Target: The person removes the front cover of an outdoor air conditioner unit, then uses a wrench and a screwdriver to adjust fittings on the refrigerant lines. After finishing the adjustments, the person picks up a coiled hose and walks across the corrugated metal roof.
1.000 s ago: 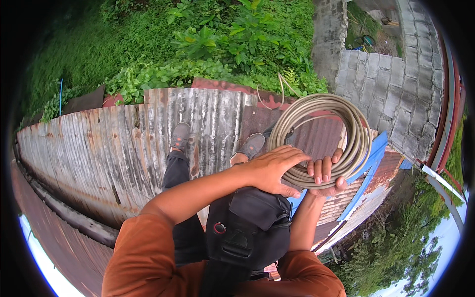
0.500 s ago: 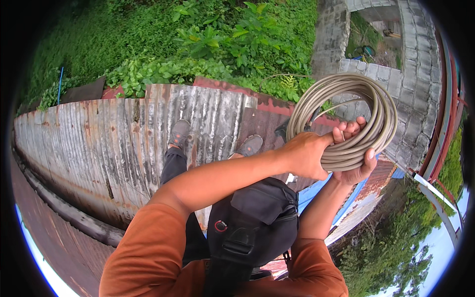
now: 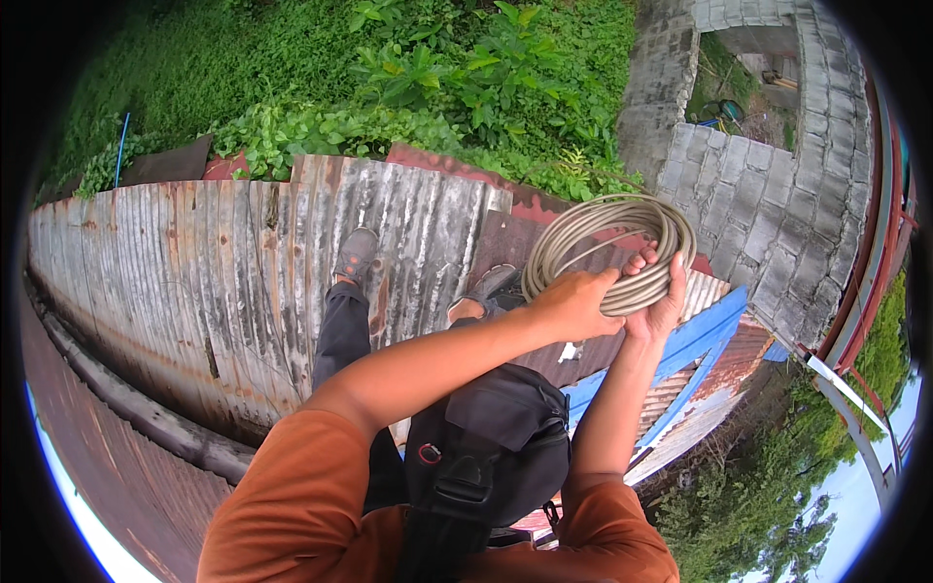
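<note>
A tan coil of cable is held out in front of me, right of the middle, over the roof sheets. My left hand reaches across and closes on the coil's near lower side. Opposite it, my right hand grips the same turns from the right, its fingers curling up through the loop and its thumb outside. The turns lie bunched together between both hands, while the far part of the loop spreads wider. Parts of the left fingers are hidden behind the cable.
I stand on rusty corrugated roof sheets; a black bag hangs at my front. Blue planks lie beside my right arm. Green plants grow beyond the roof edge. A grey block wall with an opening rises at the right.
Both hands, still holding the coil, have come closer to me and shifted left. The coil appears smaller and lower, exposing more of the block wall and blue planks.
</note>
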Action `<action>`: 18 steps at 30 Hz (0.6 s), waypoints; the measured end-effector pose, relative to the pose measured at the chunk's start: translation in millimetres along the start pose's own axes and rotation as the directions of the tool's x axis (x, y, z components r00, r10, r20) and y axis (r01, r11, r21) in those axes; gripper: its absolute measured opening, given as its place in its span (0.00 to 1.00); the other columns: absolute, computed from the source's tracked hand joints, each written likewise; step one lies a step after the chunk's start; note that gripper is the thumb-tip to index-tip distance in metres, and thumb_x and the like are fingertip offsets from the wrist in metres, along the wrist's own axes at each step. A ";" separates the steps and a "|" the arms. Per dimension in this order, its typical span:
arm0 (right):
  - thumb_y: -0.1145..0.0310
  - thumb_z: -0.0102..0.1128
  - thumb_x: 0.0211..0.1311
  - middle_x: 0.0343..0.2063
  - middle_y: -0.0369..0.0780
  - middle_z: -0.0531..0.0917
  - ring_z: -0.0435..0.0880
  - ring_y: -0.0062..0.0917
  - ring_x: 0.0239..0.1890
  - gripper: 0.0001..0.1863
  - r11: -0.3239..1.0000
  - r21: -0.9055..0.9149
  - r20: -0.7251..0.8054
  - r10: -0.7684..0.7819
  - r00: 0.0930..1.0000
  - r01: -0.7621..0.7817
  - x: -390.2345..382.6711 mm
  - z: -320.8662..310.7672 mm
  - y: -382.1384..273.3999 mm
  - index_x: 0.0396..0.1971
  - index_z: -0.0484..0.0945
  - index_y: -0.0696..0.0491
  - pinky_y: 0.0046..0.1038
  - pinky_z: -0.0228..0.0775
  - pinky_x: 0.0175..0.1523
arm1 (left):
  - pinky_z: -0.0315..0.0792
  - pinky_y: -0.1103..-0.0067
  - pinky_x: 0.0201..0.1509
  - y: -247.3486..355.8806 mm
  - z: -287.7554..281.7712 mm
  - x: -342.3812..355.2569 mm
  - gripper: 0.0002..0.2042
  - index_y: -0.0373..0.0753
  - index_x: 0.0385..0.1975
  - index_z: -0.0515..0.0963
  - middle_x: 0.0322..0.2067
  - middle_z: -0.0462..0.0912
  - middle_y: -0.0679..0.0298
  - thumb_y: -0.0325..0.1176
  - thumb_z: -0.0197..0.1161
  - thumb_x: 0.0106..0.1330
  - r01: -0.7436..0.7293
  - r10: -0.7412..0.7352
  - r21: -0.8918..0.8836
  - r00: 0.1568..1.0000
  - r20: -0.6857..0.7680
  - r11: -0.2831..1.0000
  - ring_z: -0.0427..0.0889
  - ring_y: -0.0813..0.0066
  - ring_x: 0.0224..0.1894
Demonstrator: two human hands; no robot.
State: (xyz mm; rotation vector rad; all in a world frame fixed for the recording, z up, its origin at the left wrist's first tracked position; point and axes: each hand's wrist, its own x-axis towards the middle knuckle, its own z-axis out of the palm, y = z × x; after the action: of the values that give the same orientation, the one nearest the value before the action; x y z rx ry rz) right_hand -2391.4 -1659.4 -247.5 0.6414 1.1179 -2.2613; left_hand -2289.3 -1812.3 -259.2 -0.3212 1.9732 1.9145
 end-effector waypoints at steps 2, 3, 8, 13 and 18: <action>0.54 0.63 0.81 0.38 0.41 0.85 0.86 0.33 0.38 0.24 0.990 -0.035 -0.103 0.130 0.986 -0.134 19.6 -13.5 15.8 0.58 0.77 0.60 0.36 0.84 0.45 | 0.81 0.58 0.58 -20.2 2.3 7.7 0.37 0.30 0.59 0.80 0.46 0.91 0.41 0.49 0.81 0.53 0.050 -0.052 -0.052 0.998 -0.034 0.997 0.91 0.42 0.50; 0.54 0.64 0.81 0.35 0.41 0.85 0.87 0.33 0.36 0.23 0.981 -0.059 -0.045 0.183 0.982 -0.186 27.8 -20.1 24.0 0.55 0.78 0.61 0.36 0.86 0.43 | 0.81 0.60 0.59 -29.8 3.2 13.1 0.37 0.29 0.60 0.80 0.47 0.91 0.42 0.49 0.81 0.54 0.089 -0.093 -0.067 0.995 -0.047 0.994 0.91 0.44 0.51; 0.50 0.67 0.78 0.32 0.41 0.85 0.89 0.33 0.34 0.24 0.908 -0.058 -0.166 0.401 0.901 -0.415 68.2 -45.8 63.7 0.46 0.81 0.60 0.36 0.89 0.39 | 0.82 0.69 0.55 -82.2 7.7 23.3 0.29 0.30 0.53 0.87 0.44 0.93 0.53 0.45 0.81 0.55 0.273 -0.273 -0.327 0.961 0.049 0.905 0.92 0.63 0.47; 0.40 0.61 0.79 0.43 0.48 0.88 0.90 0.38 0.41 0.33 0.882 -0.207 -0.166 0.395 0.903 -0.424 88.6 -68.2 101.7 0.58 0.77 0.60 0.42 0.90 0.47 | 0.82 0.71 0.52 -120.3 19.6 31.6 0.24 0.30 0.51 0.88 0.43 0.93 0.57 0.39 0.80 0.58 0.305 -0.369 -0.422 0.926 -0.076 0.854 0.91 0.67 0.44; 0.22 0.49 0.75 0.63 0.46 0.83 0.80 0.41 0.68 0.53 0.798 -0.378 -0.084 0.476 0.876 -0.470 52.3 -103.7 136.8 0.71 0.72 0.60 0.44 0.72 0.72 | 0.79 0.75 0.21 -144.4 -15.6 57.6 0.12 0.33 0.38 0.85 0.28 0.86 0.60 0.34 0.78 0.64 0.296 -0.566 -0.784 0.820 -0.084 0.545 0.83 0.74 0.21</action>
State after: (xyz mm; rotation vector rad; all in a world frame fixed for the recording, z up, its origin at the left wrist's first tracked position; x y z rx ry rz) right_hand -2324.1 -1657.9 -413.8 0.6483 1.1948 -1.5589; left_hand -2283.6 -1829.8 -414.4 -1.3135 0.9418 2.2937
